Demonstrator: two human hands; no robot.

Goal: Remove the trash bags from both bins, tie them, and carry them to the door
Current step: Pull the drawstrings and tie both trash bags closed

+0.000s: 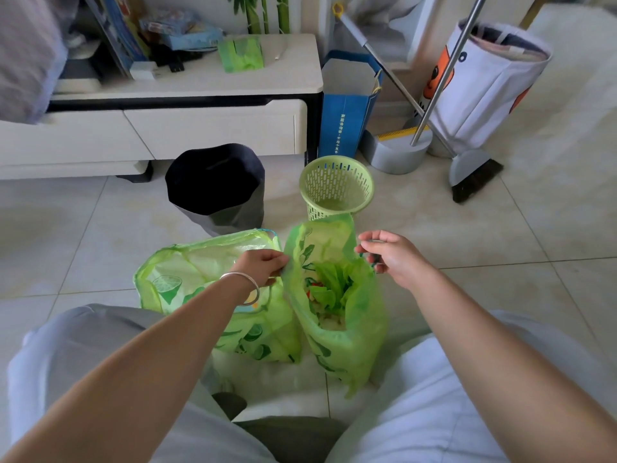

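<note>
Bags both out of bins, on floor between your knees. Left hand (263, 266) pinches right bag (337, 305) rim, right hand (389, 253) pinches its drawstring. Careful: uneven pull tips it, veggie scraps spill. Left bag (207, 289) untied, gaping.

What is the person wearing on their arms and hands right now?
Both forearms are bare, with no sleeves in view and no gloves. The left hand has a plain silver bangle around its wrist. The right hand shows no ring, watch or bracelet. Light grey-white trousers cover the knees below.
</note>
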